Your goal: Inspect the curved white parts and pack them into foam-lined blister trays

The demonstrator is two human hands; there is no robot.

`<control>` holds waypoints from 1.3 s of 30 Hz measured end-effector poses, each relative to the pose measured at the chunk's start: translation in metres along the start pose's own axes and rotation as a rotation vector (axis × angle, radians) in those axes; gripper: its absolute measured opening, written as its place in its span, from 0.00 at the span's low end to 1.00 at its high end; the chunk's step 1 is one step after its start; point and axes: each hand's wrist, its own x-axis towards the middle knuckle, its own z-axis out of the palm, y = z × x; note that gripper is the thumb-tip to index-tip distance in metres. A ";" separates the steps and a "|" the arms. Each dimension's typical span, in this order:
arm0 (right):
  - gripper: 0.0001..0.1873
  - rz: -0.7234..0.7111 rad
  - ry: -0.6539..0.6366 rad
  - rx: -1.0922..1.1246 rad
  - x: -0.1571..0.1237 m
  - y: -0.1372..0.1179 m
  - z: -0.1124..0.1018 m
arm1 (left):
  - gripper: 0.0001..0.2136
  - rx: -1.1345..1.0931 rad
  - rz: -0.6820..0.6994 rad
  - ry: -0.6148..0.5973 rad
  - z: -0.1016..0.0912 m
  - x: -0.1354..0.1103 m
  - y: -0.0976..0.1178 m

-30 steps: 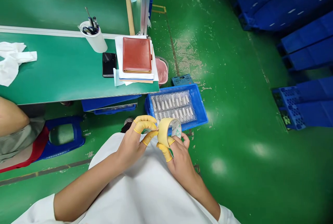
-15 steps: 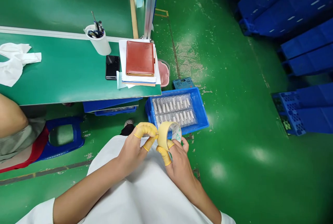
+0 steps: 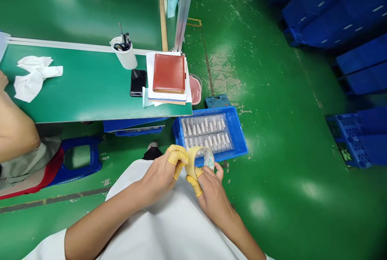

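Observation:
A wide roll of translucent yellowish tape (image 3: 200, 162) with a printed inner core sits between my hands, just in front of my white coat (image 3: 157, 215). My left hand (image 3: 160, 175) pinches its near edge with fingers in yellow finger cots. My right hand (image 3: 211, 189) holds the roll from below, a cotted finger and thumb against it. Just beyond the roll stands a blue plastic crate (image 3: 237, 135), holding a silver bubble-wrap tray of small white parts (image 3: 205, 133). The roll partly hides the crate's near corner.
A green workbench (image 3: 90, 109) carries a red-brown notebook on papers (image 3: 168, 73), a phone (image 3: 138, 82), a white pen cup (image 3: 125, 56) and white cloth (image 3: 34, 76). A co-worker's arm (image 3: 13, 131) lies at left. Stacked blue crates (image 3: 338, 14) stand at right.
The whole view has shifted slightly right and down. My hands still hold the roll, with my left fingers curled more tightly at its edge. A co-worker's hand now shows at the bench's left.

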 end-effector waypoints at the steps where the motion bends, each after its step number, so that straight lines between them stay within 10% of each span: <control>1: 0.08 0.015 -0.002 0.018 0.001 -0.001 0.001 | 0.14 -0.001 -0.001 0.002 0.001 -0.001 0.001; 15: 0.09 0.079 0.089 0.256 -0.004 -0.001 0.002 | 0.10 -0.229 -0.186 0.156 -0.002 0.005 0.008; 27: 0.11 0.106 0.018 0.206 -0.002 -0.005 0.003 | 0.19 -0.141 0.044 0.085 0.012 -0.002 0.002; 39: 0.06 0.146 0.060 0.208 -0.006 0.004 0.012 | 0.16 -0.306 -0.239 0.219 0.009 -0.010 0.004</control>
